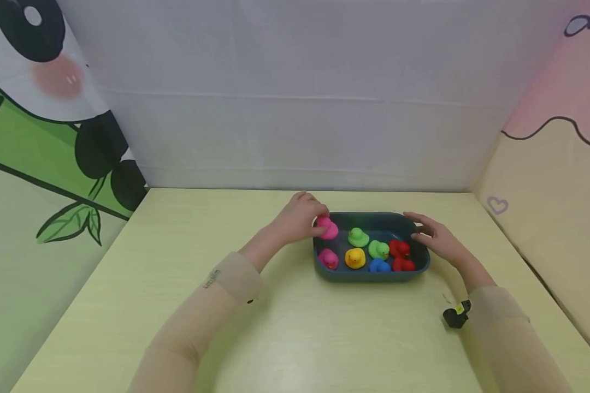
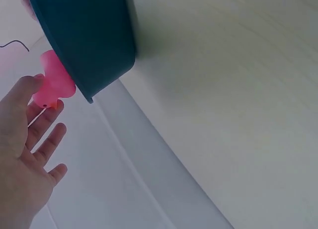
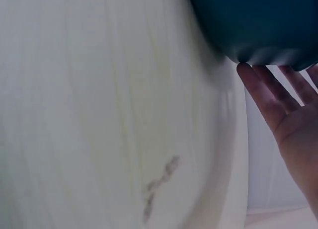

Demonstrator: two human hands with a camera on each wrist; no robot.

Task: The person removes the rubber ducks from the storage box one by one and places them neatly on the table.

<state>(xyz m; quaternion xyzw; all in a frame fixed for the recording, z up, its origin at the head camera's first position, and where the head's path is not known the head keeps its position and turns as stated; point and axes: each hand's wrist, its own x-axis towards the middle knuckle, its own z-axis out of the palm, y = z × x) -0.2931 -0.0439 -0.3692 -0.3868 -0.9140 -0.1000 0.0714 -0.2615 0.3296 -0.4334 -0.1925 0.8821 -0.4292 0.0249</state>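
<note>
At the left end of a dark teal basin (image 1: 373, 277), my left hand (image 1: 300, 218) pinches a pink rubber duck (image 1: 328, 228) between thumb and fingers. The left wrist view shows this pink duck (image 2: 53, 80) at the basin's rim, head turned down, the other fingers spread. My right hand (image 1: 437, 237) is at the basin's right end, its fairly straight fingertips right at the wall in the right wrist view. Inside lie a second pink duck (image 1: 328, 258), a yellow duck (image 1: 355, 258), two green ducks (image 1: 358, 237), a blue duck (image 1: 380, 266) and two red ducks (image 1: 399, 248).
The basin stands on a pale wooden table (image 1: 354, 338), toward its far edge. A white cloth wall (image 1: 295, 136) rises behind, with printed panels at left and right. A small black object (image 1: 455, 318) with a yellow patch shows beside the right sleeve (image 1: 501, 311).
</note>
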